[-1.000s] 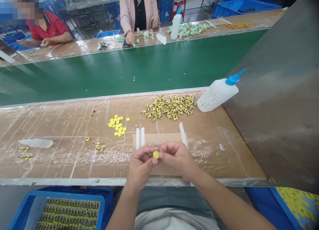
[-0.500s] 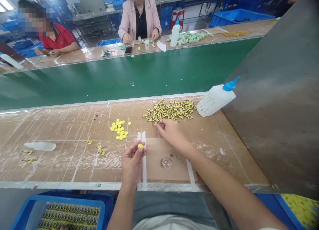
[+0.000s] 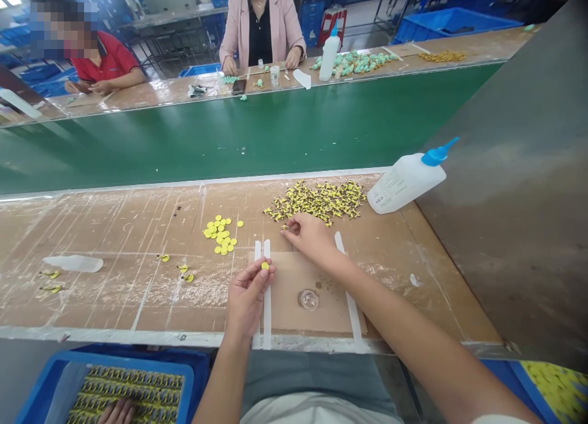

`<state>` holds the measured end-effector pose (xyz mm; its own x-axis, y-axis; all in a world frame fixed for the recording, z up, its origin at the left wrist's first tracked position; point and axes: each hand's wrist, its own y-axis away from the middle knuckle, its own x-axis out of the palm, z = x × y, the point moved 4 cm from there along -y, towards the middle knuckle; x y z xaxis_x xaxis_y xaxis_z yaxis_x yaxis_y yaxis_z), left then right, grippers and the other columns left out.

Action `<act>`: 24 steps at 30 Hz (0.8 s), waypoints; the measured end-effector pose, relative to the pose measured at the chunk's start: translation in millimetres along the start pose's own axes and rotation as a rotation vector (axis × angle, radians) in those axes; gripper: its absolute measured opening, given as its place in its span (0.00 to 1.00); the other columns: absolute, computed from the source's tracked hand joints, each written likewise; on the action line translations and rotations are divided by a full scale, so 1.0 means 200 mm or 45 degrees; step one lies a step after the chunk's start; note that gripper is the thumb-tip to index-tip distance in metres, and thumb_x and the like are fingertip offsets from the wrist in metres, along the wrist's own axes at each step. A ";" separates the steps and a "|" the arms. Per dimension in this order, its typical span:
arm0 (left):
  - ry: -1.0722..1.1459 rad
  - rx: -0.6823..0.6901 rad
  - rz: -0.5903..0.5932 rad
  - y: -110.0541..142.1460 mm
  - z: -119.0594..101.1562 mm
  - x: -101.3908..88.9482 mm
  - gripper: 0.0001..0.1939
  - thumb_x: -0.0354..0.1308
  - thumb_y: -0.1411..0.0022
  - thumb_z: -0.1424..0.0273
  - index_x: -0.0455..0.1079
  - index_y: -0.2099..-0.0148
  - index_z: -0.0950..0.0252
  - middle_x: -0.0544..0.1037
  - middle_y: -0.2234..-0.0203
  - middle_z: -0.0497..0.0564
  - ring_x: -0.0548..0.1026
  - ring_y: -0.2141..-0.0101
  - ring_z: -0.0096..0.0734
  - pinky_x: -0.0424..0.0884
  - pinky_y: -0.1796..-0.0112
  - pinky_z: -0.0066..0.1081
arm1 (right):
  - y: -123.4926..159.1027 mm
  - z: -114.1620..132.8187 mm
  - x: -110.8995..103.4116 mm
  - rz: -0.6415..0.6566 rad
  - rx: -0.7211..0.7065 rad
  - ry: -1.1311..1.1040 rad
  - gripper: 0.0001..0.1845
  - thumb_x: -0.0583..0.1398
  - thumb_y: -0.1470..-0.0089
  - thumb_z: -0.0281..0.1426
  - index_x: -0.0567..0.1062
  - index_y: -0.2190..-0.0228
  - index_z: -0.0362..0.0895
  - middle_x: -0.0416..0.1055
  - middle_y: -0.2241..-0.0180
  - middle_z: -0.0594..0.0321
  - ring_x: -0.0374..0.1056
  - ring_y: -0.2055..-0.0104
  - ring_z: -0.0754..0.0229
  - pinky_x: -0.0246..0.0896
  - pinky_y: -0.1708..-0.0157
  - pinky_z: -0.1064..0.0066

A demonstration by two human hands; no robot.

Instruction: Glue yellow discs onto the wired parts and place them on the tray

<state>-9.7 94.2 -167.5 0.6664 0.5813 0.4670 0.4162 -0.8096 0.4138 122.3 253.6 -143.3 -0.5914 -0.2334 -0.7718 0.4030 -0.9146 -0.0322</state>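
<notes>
Discs (image 3: 225,234), yellow and loose, lie left of the left hand (image 3: 245,295), which pinches another yellow disc (image 3: 265,266). Farther right, the right hand (image 3: 312,237) pinches a small yellow-and-dark piece (image 3: 284,227) just beside the pile of such pieces (image 3: 321,198), left of a tilted bottle (image 3: 404,182).

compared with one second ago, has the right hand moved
Yes: the right hand went forward, from over the cardboard sheet to the near edge of the yellow-black pile.

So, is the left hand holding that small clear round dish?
No, the left hand pinches a yellow disc, while the small clear round dish sits apart on the cardboard sheet.
</notes>
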 end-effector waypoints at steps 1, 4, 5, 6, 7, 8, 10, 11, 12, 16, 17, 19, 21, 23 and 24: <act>-0.001 0.000 0.006 0.00 0.00 0.00 0.20 0.76 0.56 0.70 0.81 0.58 0.65 0.84 0.60 0.56 0.82 0.63 0.31 0.77 0.57 0.26 | 0.00 0.00 0.00 0.011 -0.028 -0.024 0.05 0.65 0.46 0.33 0.77 0.66 0.46 0.78 0.64 0.62 0.73 0.62 0.59 0.61 0.63 0.71; -0.005 0.003 0.030 0.00 0.00 0.01 0.19 0.75 0.54 0.70 0.81 0.57 0.66 0.84 0.61 0.55 0.82 0.64 0.29 0.76 0.58 0.26 | 0.01 0.00 0.00 0.044 -0.080 -0.074 0.03 0.63 0.46 0.31 0.78 0.69 0.46 0.79 0.66 0.64 0.73 0.64 0.60 0.62 0.64 0.72; -0.007 0.004 0.035 0.00 0.00 0.01 0.18 0.75 0.54 0.70 0.81 0.58 0.66 0.84 0.62 0.55 0.82 0.64 0.29 0.76 0.58 0.25 | 0.01 -0.01 -0.01 0.051 -0.087 -0.082 0.03 0.63 0.46 0.30 0.78 0.69 0.46 0.79 0.67 0.64 0.73 0.65 0.60 0.62 0.65 0.72; -0.010 0.003 0.039 0.00 -0.01 0.01 0.18 0.75 0.53 0.70 0.81 0.58 0.66 0.84 0.62 0.55 0.82 0.64 0.29 0.76 0.58 0.25 | 0.01 -0.01 -0.01 0.055 -0.091 -0.085 0.03 0.63 0.46 0.30 0.79 0.69 0.46 0.79 0.68 0.64 0.73 0.65 0.60 0.62 0.65 0.72; -0.012 0.002 0.042 0.00 -0.01 0.02 0.18 0.75 0.53 0.70 0.81 0.58 0.66 0.84 0.62 0.55 0.82 0.64 0.29 0.76 0.58 0.25 | 0.01 -0.02 -0.02 0.057 -0.092 -0.084 0.03 0.63 0.46 0.30 0.79 0.69 0.46 0.79 0.68 0.64 0.73 0.65 0.60 0.62 0.65 0.72; -0.015 0.002 0.043 0.00 -0.01 0.02 0.18 0.75 0.53 0.70 0.81 0.58 0.66 0.84 0.62 0.55 0.82 0.64 0.29 0.76 0.58 0.25 | 0.01 -0.03 -0.02 0.060 -0.093 -0.077 0.03 0.63 0.46 0.30 0.79 0.69 0.46 0.79 0.68 0.64 0.74 0.65 0.60 0.62 0.66 0.72; -0.022 0.004 0.046 0.00 -0.01 0.02 0.19 0.75 0.54 0.69 0.81 0.58 0.67 0.84 0.62 0.56 0.82 0.65 0.29 0.76 0.58 0.26 | 0.01 -0.05 -0.03 0.068 -0.093 -0.052 0.03 0.63 0.46 0.30 0.79 0.70 0.45 0.79 0.68 0.63 0.73 0.65 0.59 0.63 0.66 0.71; -0.025 0.005 0.047 0.00 -0.01 0.02 0.19 0.75 0.54 0.69 0.81 0.58 0.67 0.84 0.62 0.56 0.82 0.65 0.30 0.76 0.58 0.27 | 0.01 -0.05 -0.04 0.070 -0.096 -0.036 0.03 0.63 0.47 0.29 0.79 0.70 0.45 0.79 0.68 0.62 0.73 0.65 0.58 0.63 0.65 0.71; -0.028 0.007 0.048 0.00 -0.01 0.02 0.20 0.76 0.55 0.69 0.81 0.58 0.67 0.84 0.62 0.56 0.82 0.65 0.30 0.76 0.58 0.27 | 0.01 -0.06 -0.05 0.071 -0.106 -0.018 0.02 0.63 0.47 0.29 0.78 0.69 0.44 0.79 0.66 0.61 0.73 0.63 0.57 0.63 0.64 0.70; -0.037 0.008 0.055 0.00 0.00 0.01 0.20 0.75 0.54 0.69 0.80 0.57 0.66 0.84 0.61 0.56 0.82 0.64 0.30 0.76 0.57 0.28 | 0.03 -0.04 -0.08 0.095 -0.231 0.047 0.14 0.64 0.48 0.27 0.77 0.57 0.45 0.76 0.55 0.57 0.71 0.53 0.55 0.63 0.55 0.69; -0.039 0.009 0.056 -0.01 0.00 0.01 0.20 0.75 0.54 0.69 0.80 0.56 0.66 0.83 0.61 0.56 0.82 0.64 0.30 0.76 0.57 0.28 | 0.04 -0.03 -0.08 0.116 -0.286 0.080 0.16 0.64 0.47 0.28 0.76 0.55 0.45 0.75 0.53 0.57 0.71 0.52 0.55 0.62 0.55 0.69; -0.043 0.011 0.058 -0.01 0.01 0.01 0.20 0.74 0.53 0.69 0.80 0.56 0.66 0.83 0.61 0.56 0.81 0.63 0.30 0.76 0.57 0.28 | 0.05 -0.01 -0.08 0.154 -0.379 0.172 0.16 0.62 0.42 0.31 0.76 0.52 0.47 0.73 0.51 0.57 0.71 0.53 0.56 0.62 0.58 0.70; -0.043 0.008 0.054 0.00 0.01 0.02 0.19 0.74 0.53 0.69 0.80 0.56 0.66 0.83 0.61 0.56 0.81 0.64 0.30 0.76 0.57 0.27 | 0.05 0.00 -0.06 0.169 -0.432 0.255 0.15 0.60 0.39 0.33 0.76 0.51 0.47 0.73 0.51 0.58 0.72 0.55 0.57 0.61 0.61 0.71; -0.042 0.006 0.055 0.00 0.00 0.02 0.19 0.74 0.53 0.69 0.81 0.57 0.66 0.83 0.60 0.56 0.81 0.64 0.29 0.76 0.57 0.27 | 0.05 0.00 -0.04 0.170 -0.453 0.297 0.13 0.59 0.37 0.35 0.78 0.53 0.47 0.72 0.51 0.58 0.72 0.56 0.58 0.60 0.62 0.71; -0.043 0.007 0.057 0.00 0.00 0.02 0.19 0.74 0.53 0.70 0.81 0.57 0.65 0.83 0.60 0.56 0.81 0.64 0.29 0.76 0.57 0.27 | 0.04 0.00 -0.04 0.171 -0.465 0.312 0.13 0.58 0.36 0.35 0.78 0.54 0.47 0.72 0.52 0.58 0.72 0.57 0.58 0.60 0.63 0.71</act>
<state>-6.7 96.3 -166.2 0.7050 0.5413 0.4582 0.3887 -0.8353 0.3889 130.2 247.9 -138.1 -0.3523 -0.2167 -0.9105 0.7107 -0.6950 -0.1096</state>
